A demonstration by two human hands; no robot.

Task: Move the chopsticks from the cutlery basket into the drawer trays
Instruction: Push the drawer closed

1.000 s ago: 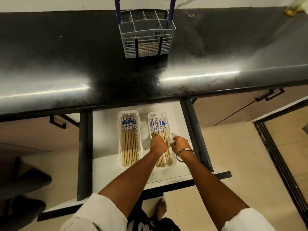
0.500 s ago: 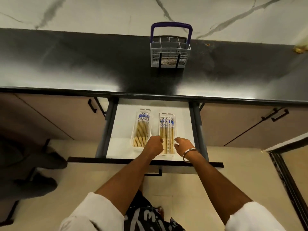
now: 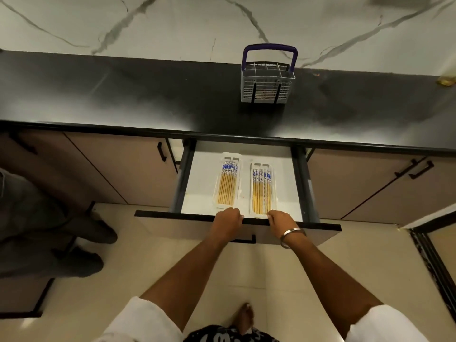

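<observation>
An open white drawer under the black counter holds two white trays side by side. The left tray and the right tray each carry several wooden chopsticks with blue-and-white tops. My left hand and my right hand, which wears a metal bangle, both curl over the top edge of the drawer front. The grey cutlery basket with a purple handle stands on the counter near the wall; no chopsticks stick out of it.
The black countertop runs across the view below a marble wall. Closed beige cabinet doors with black handles flank the drawer. Another person's legs and dark shoes stand on the tiled floor at the left. A dark door frame is at the right.
Both hands have left the right tray and moved back onto the drawer's front edge. My head has pulled back and up, so the counter and basket look farther away.
</observation>
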